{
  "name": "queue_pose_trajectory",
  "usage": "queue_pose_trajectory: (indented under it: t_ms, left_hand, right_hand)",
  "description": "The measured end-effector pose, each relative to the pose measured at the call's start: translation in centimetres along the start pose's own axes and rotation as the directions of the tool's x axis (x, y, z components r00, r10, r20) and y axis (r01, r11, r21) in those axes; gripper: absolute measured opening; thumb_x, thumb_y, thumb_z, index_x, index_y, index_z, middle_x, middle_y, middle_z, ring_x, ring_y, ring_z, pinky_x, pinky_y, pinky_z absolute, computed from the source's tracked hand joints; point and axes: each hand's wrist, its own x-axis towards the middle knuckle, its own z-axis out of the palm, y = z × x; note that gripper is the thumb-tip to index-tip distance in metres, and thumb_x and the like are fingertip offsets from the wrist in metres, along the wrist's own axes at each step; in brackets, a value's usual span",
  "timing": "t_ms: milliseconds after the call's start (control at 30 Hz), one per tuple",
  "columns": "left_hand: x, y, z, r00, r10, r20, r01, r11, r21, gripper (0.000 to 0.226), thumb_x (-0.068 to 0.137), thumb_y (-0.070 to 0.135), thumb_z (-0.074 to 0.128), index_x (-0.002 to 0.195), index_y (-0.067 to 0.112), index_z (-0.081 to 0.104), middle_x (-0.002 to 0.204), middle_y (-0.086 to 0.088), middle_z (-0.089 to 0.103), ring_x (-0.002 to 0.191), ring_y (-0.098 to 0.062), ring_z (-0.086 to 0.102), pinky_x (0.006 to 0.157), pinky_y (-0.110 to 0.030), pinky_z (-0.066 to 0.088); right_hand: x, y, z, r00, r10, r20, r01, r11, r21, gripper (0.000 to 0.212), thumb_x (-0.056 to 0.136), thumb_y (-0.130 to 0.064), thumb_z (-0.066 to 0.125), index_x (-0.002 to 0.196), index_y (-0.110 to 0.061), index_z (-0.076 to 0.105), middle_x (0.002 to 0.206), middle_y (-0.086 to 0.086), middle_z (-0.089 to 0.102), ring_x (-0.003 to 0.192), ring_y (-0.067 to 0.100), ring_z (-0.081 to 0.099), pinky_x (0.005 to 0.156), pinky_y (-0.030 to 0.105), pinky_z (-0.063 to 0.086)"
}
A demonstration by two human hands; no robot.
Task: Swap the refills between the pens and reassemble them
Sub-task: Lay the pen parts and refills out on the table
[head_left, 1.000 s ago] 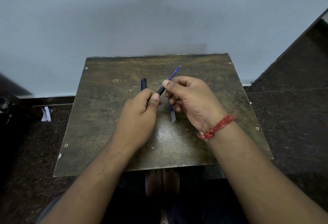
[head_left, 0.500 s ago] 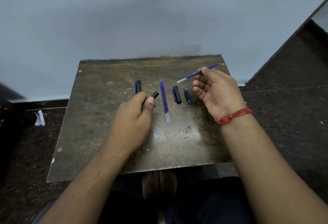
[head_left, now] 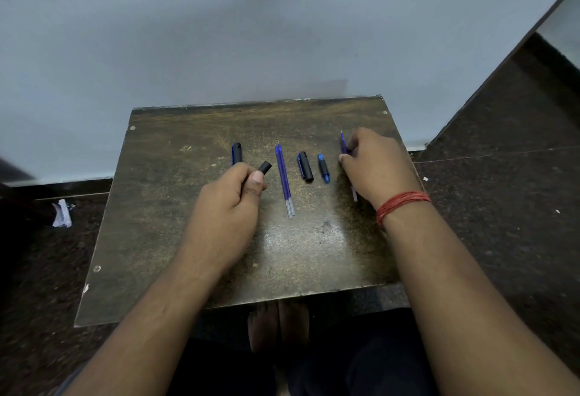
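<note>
Feet (head_left: 277, 323): bare, on the floor under the near edge of the counter, between the two forearms
Counter (head_left: 175, 232): small, worn brown top with screws at the corners, pushed against a pale wall; dark speckled floor on both sides
Left hand (head_left: 229, 204): fingers curled round a black barrel (head_left: 264, 167), thumb pressed along it; only the barrel's open end shows, sticking out past the thumb and tilted up to the right
Thread (head_left: 400, 204): red, wound round the right wrist
Right hand (head_left: 375, 166): low over the right side of the counter, fingertips bent down onto a blue refill (head_left: 343, 144); the refill's tip shows beyond the fingers and its clear tail shows near the wrist; whether it lies on the counter or is pinched just above it I cannot tell
Paired refills (head_left: 284, 180): two blue ones lying side by side and touching, mid-counter, tips toward the wall, clear ends toward the person, just right of the left hand
Black cap (head_left: 305, 166): with a clip, lying right of the paired refills, apart from them
Blue piece (head_left: 324, 168): short, blue and black, between the black cap and the right hand, touching neither
Second cap (head_left: 236, 153): black with a blue clip, just beyond the left hand's knuckles, its near end hidden by them
Paper scrap (head_left: 61, 214): white, crumpled, on the floor left of the counter
</note>
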Motion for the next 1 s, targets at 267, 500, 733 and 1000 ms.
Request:
queue_pose_trajectory:
  t_ms: [267, 500, 733, 1000]
  left_hand:
    - [0.0, 0.1, -0.1, 1.000, -0.006, 0.008, 0.006, 1.000, 0.000, 0.023, 0.101, 0.029, 0.046, 0.086, 0.019, 0.061, 0.052, 0.009, 0.041, 0.051, -0.004, 0.044, 0.048, -0.018, 0.031]
    - [0.0, -0.1, 0.0, 1.000, -0.009, 0.008, 0.009, 1.000, -0.004, 0.023, 0.100, 0.030, 0.046, 0.086, 0.020, 0.061, 0.050, 0.014, 0.047, 0.051, -0.002, 0.043, 0.047, -0.019, 0.029]
    - [0.1, -0.2, 0.0, 1.000, -0.009, 0.008, 0.010, 1.000, -0.009, 0.024, 0.100, 0.031, 0.046, 0.087, 0.020, 0.062, 0.050, 0.022, 0.049, 0.050, -0.002, 0.044, 0.046, -0.018, 0.029]
    - [0.1, -0.2, -0.2, 1.000, -0.028, 0.003, 0.028, 0.999, -0.030, 0.024, 0.101, 0.031, 0.045, 0.086, 0.022, 0.061, 0.051, 0.017, 0.050, 0.051, -0.003, 0.045, 0.047, -0.019, 0.030]
  right_hand:
    - [-0.3, -0.2, -0.3, 1.000, 0.005, 0.030, -0.005, 1.000, 0.013, 0.017, 0.094, -0.027, 0.063, 0.106, -0.016, 0.058, 0.103, 0.009, 0.065, 0.093, 0.028, 0.060, 0.080, 0.034, 0.050]
    - [-0.4, -0.3, -0.5, 0.999, 0.000, 0.040, 0.000, 1.000, 0.009, 0.016, 0.094, -0.023, 0.064, 0.108, -0.017, 0.059, 0.107, 0.010, 0.065, 0.093, 0.028, 0.059, 0.081, 0.034, 0.049]
    - [-0.4, -0.4, -0.6, 0.999, 0.004, 0.045, -0.004, 1.000, -0.002, 0.013, 0.096, -0.023, 0.061, 0.108, -0.018, 0.060, 0.104, 0.009, 0.064, 0.086, 0.024, 0.054, 0.075, 0.032, 0.045]
    - [-1.4, -2.2, -1.6, 0.995, -0.059, -0.085, 0.065, 0.996, 0.067, 0.013, 0.099, -0.030, 0.054, 0.100, -0.021, 0.062, 0.095, -0.001, 0.065, 0.087, 0.020, 0.059, 0.074, 0.032, 0.048]
